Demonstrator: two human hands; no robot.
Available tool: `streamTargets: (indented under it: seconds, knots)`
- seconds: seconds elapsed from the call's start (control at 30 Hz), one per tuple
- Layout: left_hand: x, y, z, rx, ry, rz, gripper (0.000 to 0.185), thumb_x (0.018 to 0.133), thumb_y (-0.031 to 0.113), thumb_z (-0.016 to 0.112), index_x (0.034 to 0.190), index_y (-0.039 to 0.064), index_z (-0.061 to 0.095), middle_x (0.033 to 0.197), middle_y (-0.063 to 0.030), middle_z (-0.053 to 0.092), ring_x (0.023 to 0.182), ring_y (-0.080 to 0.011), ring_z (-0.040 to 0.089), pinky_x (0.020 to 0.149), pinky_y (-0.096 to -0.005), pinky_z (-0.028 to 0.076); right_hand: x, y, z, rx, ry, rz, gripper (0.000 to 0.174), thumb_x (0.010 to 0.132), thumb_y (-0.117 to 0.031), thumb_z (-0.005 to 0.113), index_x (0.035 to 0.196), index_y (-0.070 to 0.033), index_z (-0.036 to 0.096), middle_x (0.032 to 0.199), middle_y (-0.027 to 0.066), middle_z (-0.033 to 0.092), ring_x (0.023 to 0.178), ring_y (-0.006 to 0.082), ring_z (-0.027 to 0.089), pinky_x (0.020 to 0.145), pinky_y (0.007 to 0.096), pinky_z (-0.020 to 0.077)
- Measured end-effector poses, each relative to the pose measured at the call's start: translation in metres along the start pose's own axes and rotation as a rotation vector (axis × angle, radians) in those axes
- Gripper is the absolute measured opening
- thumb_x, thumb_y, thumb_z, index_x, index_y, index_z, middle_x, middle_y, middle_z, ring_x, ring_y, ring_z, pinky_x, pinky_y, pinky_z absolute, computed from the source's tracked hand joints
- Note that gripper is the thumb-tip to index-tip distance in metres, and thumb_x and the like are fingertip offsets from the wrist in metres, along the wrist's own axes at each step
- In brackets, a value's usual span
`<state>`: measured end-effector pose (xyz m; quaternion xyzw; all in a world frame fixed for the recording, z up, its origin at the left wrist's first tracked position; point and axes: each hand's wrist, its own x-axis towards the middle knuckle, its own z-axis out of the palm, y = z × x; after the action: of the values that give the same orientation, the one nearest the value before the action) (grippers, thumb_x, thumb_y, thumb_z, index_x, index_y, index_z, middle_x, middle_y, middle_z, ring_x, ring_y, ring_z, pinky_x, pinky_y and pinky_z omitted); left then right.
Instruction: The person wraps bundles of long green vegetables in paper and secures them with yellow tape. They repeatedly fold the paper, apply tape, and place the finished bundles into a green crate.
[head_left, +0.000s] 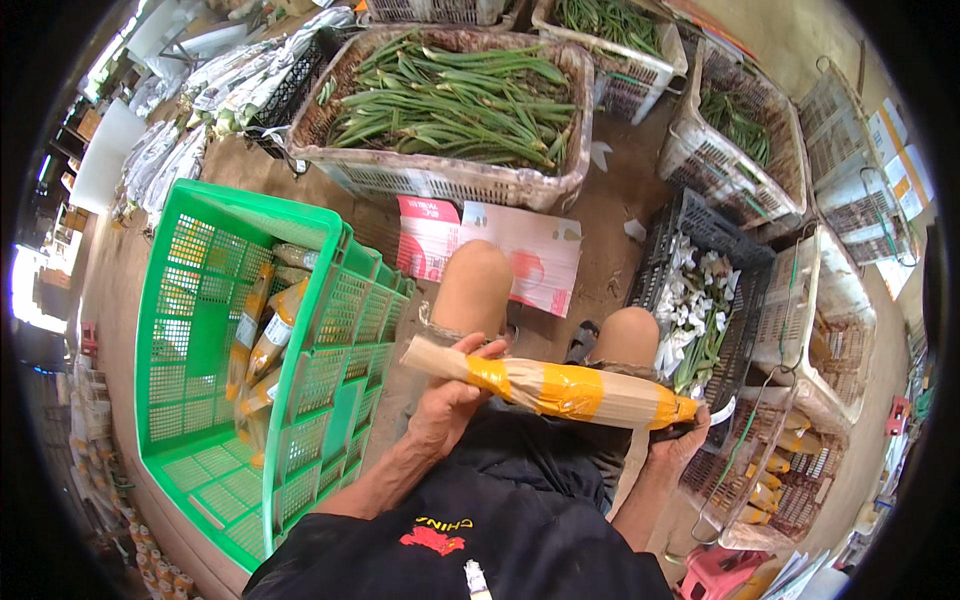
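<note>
A long brown paper bundle (570, 390) bound with bands of shiny yellow tape lies across my lap, held at both ends. Its contents are hidden. My left hand (454, 397) grips it near the loose, twisted paper end, thumb below and fingers over the tape. At the taped, narrower end my right hand (681, 435) holds the tip; a dark object shows beside those fingers, too hidden to name. Left of me, a green plastic crate (300, 405) holds several similar taped bundles (271, 337), some with white labels bearing writing.
Ahead stands a dirty white crate (450, 169) of long green leafy stalks. A flattened printed cardboard sheet (540, 259) lies before my knees. To the right are a black crate (645, 262) with stalks and white scraps, more white crates (795, 375) and a red plastic stool (712, 574).
</note>
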<state>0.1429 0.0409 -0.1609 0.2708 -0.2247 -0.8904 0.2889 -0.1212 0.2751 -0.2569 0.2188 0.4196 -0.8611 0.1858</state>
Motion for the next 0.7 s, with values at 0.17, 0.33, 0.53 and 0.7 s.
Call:
streamTargets:
  seconds: [0.17, 0.33, 0.53, 0.7]
  knots:
    - [0.046, 0.014, 0.029, -0.06, -0.007, 0.357, 0.038, 0.096, 0.011, 0.055, 0.132, 0.004, 0.047, 0.13, -0.0159, 0.06, 0.121, -0.0309, 0.058, 0.109, -0.0468, 0.044, -0.044, -0.003, 0.01, -0.187, -0.027, -0.02, 0.024, 0.086, -0.024, 0.067, 0.106, -0.01, 0.063, 0.089, 0.0021, 0.068, 0.057, 0.0102, 0.058, 0.042, 0.0198, 0.0411]
    - [0.105, 0.046, 0.058, 0.026, 0.033, 0.516, 0.029, 0.103, 0.028, 0.054, 0.093, 0.001, 0.06, 0.076, -0.0107, 0.066, 0.07, -0.0222, 0.07, 0.066, -0.0381, 0.061, -0.099, -0.026, 0.003, -0.735, -0.376, -0.031, 0.034, 0.075, -0.011, 0.072, 0.107, -0.001, 0.067, 0.06, 0.0038, 0.058, 0.042, 0.0108, 0.048, 0.039, 0.0239, 0.039]
    - [0.126, 0.096, 0.116, 0.342, -0.287, 0.301, 0.022, 0.099, 0.023, 0.056, 0.093, 0.002, 0.059, 0.078, -0.0111, 0.066, 0.07, -0.0232, 0.069, 0.062, -0.0374, 0.059, -0.094, -0.067, 0.049, -1.054, -0.423, -0.428, 0.024, 0.092, -0.014, 0.061, 0.074, -0.009, 0.047, 0.054, -0.0032, 0.046, 0.041, 0.0069, 0.043, 0.038, 0.0243, 0.0324]
    - [0.126, 0.077, 0.178, 0.46, -0.37, 0.045, 0.018, 0.096, 0.019, 0.058, 0.092, 0.001, 0.061, 0.078, -0.0112, 0.067, 0.071, -0.0228, 0.07, 0.063, -0.0367, 0.058, -0.092, -0.097, 0.134, -1.311, -0.561, -1.118, 0.022, 0.083, -0.008, 0.065, 0.073, -0.004, 0.045, 0.064, 0.0101, 0.046, 0.057, 0.0202, 0.044, 0.054, 0.0342, 0.038]
